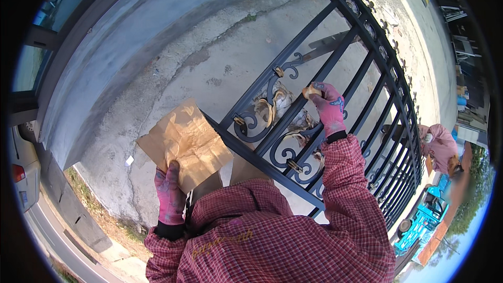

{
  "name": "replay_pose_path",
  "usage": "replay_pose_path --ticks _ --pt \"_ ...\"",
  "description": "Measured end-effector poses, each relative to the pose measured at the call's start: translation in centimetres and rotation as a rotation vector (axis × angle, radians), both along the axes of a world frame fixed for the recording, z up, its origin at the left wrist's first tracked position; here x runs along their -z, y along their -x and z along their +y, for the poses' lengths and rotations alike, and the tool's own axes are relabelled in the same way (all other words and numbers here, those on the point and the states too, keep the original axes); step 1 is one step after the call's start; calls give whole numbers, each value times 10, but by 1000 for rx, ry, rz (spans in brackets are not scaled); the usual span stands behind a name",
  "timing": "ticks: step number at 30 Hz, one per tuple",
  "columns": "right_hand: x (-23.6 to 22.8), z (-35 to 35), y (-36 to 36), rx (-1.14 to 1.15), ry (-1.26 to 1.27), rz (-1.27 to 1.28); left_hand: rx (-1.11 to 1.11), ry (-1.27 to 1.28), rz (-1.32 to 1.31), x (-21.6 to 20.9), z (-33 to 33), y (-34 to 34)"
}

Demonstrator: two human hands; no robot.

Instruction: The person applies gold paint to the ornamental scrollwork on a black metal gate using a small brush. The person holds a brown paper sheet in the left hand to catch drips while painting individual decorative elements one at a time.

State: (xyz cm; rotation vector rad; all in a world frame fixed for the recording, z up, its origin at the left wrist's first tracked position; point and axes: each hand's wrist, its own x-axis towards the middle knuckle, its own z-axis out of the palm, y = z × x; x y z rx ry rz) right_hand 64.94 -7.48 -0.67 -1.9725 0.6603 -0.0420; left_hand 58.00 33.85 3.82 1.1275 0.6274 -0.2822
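Note:
My left hand (170, 194), in a pink glove, grips the lower edge of a creased piece of cardboard (189, 141) with a shiny gold smear across it. My right hand (329, 106), also gloved in pink, pinches a small tan wad (310, 91); whether it is sponge or cloth I cannot tell. That hand is over the black metal fence panel (293, 111), close to one of its bars. Between the bars sit black scrolls (246, 127), some with gold-coloured parts. A curved gold-toned piece (265, 111) shows beside the nearest scrolls.
Crumpled whitish material (283, 99) lies beneath the panel on the concrete ground (199, 73). At the right another person in a pink top (439, 148) bends by the panel's far side. A turquoise vehicle (423, 215) stands beyond. A pale wall base (131, 26) runs along the left.

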Motion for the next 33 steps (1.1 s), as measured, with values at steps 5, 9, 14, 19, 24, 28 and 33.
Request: replay_pose_path --ticks 5,9,14,19,24,28,33 --pt "-9 -4 67 99 -36 -110 64 58 -27 10 7 3" --pt "-26 42 94 127 30 30 98 43 -15 9 17 2" --pt "1 42 116 138 188 -140 109 17 -18 12 36 12" --pt "15 45 104 -30 374 -92 98 31 -24 10 37 24" --pt "41 14 82 -367 661 177 47 7 -30 7 20 35" --pt "36 13 83 -559 672 178 39 14 -2 7 8 50" --pt "36 -24 70 -449 610 39 8 0 16 3 -19 56"
